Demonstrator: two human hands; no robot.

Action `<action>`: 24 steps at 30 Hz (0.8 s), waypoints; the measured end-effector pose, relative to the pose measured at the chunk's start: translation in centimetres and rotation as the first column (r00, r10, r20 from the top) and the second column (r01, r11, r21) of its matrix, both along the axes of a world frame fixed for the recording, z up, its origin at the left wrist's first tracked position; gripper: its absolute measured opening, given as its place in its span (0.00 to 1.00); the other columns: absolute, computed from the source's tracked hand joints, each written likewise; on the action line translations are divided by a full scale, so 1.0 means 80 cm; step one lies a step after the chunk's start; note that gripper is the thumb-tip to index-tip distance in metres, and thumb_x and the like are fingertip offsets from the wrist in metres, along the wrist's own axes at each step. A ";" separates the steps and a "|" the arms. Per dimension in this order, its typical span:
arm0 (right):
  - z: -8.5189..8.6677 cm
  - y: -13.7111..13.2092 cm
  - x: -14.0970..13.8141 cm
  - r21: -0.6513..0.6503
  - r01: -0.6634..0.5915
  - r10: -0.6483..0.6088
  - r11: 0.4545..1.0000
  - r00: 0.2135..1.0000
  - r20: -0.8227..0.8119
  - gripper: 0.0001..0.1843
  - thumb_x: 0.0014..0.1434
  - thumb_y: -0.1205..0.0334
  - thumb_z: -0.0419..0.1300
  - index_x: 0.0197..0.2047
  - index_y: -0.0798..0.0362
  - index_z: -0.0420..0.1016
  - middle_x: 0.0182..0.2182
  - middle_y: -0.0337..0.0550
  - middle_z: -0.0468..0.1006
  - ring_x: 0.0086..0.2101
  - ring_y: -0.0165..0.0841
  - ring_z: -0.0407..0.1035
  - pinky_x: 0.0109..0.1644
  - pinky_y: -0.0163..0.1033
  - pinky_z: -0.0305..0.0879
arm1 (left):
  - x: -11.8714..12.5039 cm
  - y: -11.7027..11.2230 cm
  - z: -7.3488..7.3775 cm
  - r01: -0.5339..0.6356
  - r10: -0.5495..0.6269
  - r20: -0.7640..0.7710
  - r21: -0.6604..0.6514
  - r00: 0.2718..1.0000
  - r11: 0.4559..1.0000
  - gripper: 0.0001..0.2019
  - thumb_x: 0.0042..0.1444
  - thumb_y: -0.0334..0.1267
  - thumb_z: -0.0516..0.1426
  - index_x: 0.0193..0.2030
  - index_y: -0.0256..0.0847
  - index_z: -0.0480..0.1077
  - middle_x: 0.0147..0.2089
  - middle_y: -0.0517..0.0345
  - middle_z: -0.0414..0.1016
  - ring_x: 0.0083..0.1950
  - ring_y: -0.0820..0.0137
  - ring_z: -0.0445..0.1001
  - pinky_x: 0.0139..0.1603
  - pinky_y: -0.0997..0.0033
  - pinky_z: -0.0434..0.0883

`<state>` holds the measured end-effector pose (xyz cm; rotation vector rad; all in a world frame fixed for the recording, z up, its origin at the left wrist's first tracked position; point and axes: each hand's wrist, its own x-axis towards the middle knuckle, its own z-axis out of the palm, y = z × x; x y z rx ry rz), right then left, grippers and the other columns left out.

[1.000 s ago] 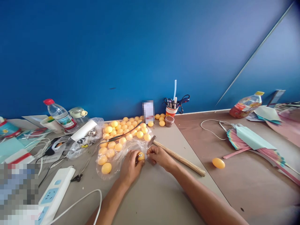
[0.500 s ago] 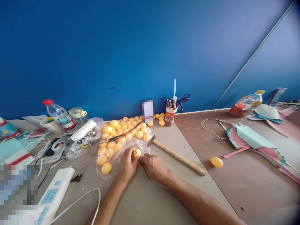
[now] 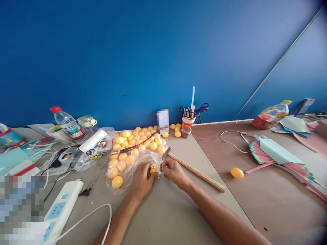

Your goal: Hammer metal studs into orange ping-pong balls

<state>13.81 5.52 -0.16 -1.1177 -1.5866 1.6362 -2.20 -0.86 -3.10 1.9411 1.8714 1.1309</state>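
My left hand (image 3: 141, 180) grips a small orange ball with dark marks (image 3: 153, 168) at the near edge of a clear plastic bag (image 3: 127, 170) full of orange balls. My right hand (image 3: 173, 172) sits just to the right of that ball, fingers curled and pinched toward it; what they pinch is too small to make out. A hammer with a wooden handle (image 3: 196, 172) lies just behind my right hand, its metal head (image 3: 166, 153) near the bag.
Several loose orange balls (image 3: 139, 139) are heaped behind the bag, and one ball (image 3: 237, 173) lies alone at right. A white power strip (image 3: 60, 211) with cable, water bottle (image 3: 66, 124), cup of scissors (image 3: 188, 119), folded paper fans (image 3: 277, 154) and clutter surround the spot.
My right hand shifted left beside the ball half a second ago, then came back up to its right. The marked ball stays in my left hand.
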 end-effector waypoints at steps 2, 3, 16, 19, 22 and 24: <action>0.002 0.002 0.001 -0.032 -0.013 0.011 0.999 0.997 -0.077 0.03 0.46 0.67 0.55 0.27 0.52 0.64 0.19 0.30 0.65 0.16 0.23 0.56 0.20 0.31 0.51 | 0.001 0.000 0.001 0.008 -0.008 -0.011 -0.008 1.000 1.000 0.14 0.53 0.32 0.57 0.47 0.45 0.67 0.47 0.54 0.75 0.50 0.60 0.72 0.53 0.54 0.71; 0.002 0.002 0.001 -0.047 -0.037 0.032 0.998 0.993 -0.113 0.03 0.46 0.65 0.56 0.27 0.52 0.64 0.18 0.29 0.64 0.16 0.23 0.55 0.20 0.31 0.50 | 0.001 0.000 0.002 0.015 -0.015 -0.015 -0.011 1.000 1.000 0.14 0.53 0.31 0.57 0.47 0.45 0.67 0.47 0.54 0.75 0.50 0.60 0.72 0.53 0.53 0.71; -0.004 0.018 0.011 0.228 -0.050 0.020 0.972 0.991 0.130 0.02 0.49 0.68 0.57 0.26 0.54 0.69 0.21 0.33 0.67 0.24 0.26 0.60 0.29 0.32 0.55 | 0.001 -0.001 0.002 0.032 -0.031 -0.012 0.014 0.999 0.999 0.13 0.53 0.32 0.56 0.47 0.45 0.68 0.45 0.54 0.76 0.49 0.62 0.74 0.52 0.55 0.73; -0.001 0.024 0.019 0.305 -0.118 0.051 0.945 0.974 0.220 0.03 0.50 0.68 0.57 0.26 0.54 0.71 0.22 0.34 0.69 0.25 0.27 0.61 0.30 0.32 0.55 | -0.004 0.002 -0.002 -0.015 0.013 0.033 0.056 0.999 0.998 0.13 0.54 0.35 0.57 0.48 0.44 0.68 0.45 0.53 0.76 0.47 0.62 0.75 0.48 0.58 0.75; 0.006 0.024 0.025 0.319 -0.220 0.111 0.922 0.939 0.325 0.04 0.50 0.70 0.57 0.27 0.54 0.72 0.23 0.35 0.71 0.25 0.27 0.63 0.30 0.32 0.56 | -0.010 0.006 -0.005 -0.086 0.081 0.061 0.098 0.995 0.991 0.13 0.55 0.37 0.57 0.48 0.44 0.68 0.45 0.52 0.77 0.48 0.62 0.76 0.49 0.58 0.75; 0.009 0.022 0.028 0.319 -0.305 0.160 0.897 0.898 0.410 0.05 0.48 0.72 0.58 0.27 0.53 0.73 0.24 0.36 0.74 0.27 0.28 0.65 0.31 0.32 0.57 | -0.014 0.007 -0.004 -0.120 0.114 0.066 0.102 0.991 0.987 0.13 0.55 0.37 0.57 0.48 0.44 0.68 0.46 0.52 0.77 0.48 0.61 0.76 0.49 0.57 0.74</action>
